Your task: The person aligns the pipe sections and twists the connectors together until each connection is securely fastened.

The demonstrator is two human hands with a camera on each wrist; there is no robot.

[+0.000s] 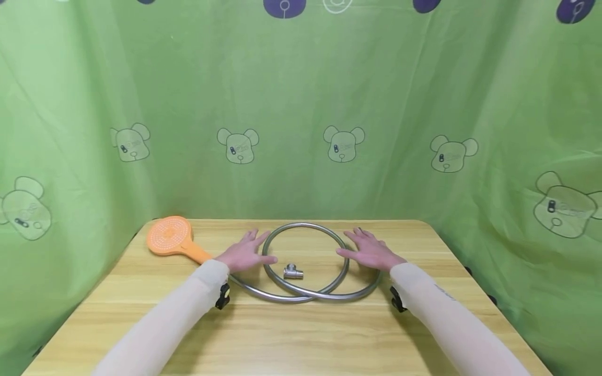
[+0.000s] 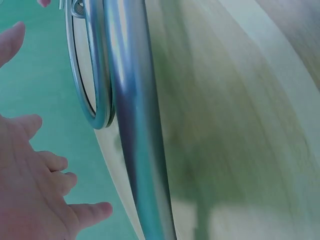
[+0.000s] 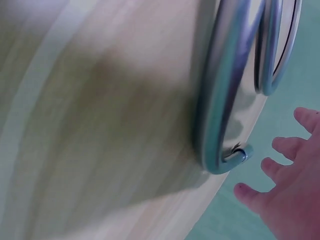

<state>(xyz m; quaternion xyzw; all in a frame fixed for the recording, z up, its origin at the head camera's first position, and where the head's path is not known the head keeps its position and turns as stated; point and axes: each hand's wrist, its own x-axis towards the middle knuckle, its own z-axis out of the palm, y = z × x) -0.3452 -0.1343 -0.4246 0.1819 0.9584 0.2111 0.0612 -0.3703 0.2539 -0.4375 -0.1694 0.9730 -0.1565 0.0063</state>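
Observation:
A silvery shower hose (image 1: 304, 225) lies looped on the wooden table. My left hand (image 1: 245, 253), also in the left wrist view (image 2: 35, 185), is spread above the left side of the loop, fingers apart and holding nothing. On the other side my right hand (image 1: 370, 250) is spread near the loop's right edge, likewise holding nothing; its fingers show in the right wrist view (image 3: 290, 180). Inside the loop sits a small metal tee valve (image 1: 292, 271). An orange shower head (image 1: 170, 236) lies to the left, its handle running toward my left wrist, which hides its end.
The light wooden table (image 1: 282, 339) has its far edge against a green curtain (image 1: 291, 177) with bear prints. More curtain hangs along both sides. One hose end (image 3: 242, 154) curls up below my right hand in the right wrist view.

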